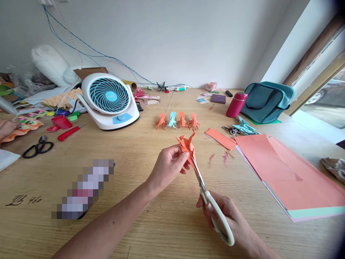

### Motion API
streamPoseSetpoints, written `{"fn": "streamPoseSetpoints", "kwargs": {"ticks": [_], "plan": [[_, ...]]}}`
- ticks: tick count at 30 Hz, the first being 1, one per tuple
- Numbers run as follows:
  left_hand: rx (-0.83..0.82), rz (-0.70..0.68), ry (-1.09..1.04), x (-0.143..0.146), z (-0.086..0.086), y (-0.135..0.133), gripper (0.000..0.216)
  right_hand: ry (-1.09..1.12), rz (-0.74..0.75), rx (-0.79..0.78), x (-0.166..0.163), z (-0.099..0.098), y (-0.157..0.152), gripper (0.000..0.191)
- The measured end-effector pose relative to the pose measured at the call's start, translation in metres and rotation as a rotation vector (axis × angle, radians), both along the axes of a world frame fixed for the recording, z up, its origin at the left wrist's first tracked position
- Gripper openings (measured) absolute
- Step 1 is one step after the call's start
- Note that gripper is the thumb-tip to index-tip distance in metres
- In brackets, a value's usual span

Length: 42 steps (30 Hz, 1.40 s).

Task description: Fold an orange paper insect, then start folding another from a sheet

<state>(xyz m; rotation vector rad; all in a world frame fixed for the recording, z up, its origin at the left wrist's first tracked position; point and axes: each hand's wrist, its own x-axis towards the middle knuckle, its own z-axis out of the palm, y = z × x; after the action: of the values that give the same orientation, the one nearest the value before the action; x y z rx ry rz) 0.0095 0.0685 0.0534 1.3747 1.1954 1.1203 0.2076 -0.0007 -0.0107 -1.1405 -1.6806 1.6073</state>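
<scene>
Between the thumb and fingers of my left hand (169,160) is a folded orange paper figure (187,144) with several pointed limbs. My right hand (225,212) is closed around the white handles of a pair of scissors (218,216). The blades point up and away from me and meet the lower part of the orange paper; whether they are cutting it I cannot tell. Beyond my hands stands a row of several folded paper figures, orange ones (182,119) and a light blue one (171,120).
Right: orange paper sheets (283,169), orange strips (220,138), blue folded paper (244,126), a pink bottle (236,104) and a teal bag (269,102). Left: a white fan (109,99), black-handled scissors (38,147), a red knife (70,133) and another person's hand (8,128).
</scene>
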Motion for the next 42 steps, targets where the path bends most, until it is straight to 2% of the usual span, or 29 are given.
{"fn": "streamPoseSetpoints", "kwargs": {"ticks": [22,31,42], "plan": [[-0.027,-0.031,-0.024,0.0006,0.0036,-0.0029,0.025,0.009,-0.014,0.020,0.0004,-0.0033,0.0010,0.059],[0.009,-0.007,-0.070,-0.0011,-0.0011,-0.0002,0.025,-0.009,-0.010,0.015,0.0007,-0.0011,0.0008,0.057],[0.065,0.019,0.043,0.0007,-0.0003,-0.0033,0.023,0.016,-0.010,-0.002,0.0010,0.0015,0.0007,0.058]]}}
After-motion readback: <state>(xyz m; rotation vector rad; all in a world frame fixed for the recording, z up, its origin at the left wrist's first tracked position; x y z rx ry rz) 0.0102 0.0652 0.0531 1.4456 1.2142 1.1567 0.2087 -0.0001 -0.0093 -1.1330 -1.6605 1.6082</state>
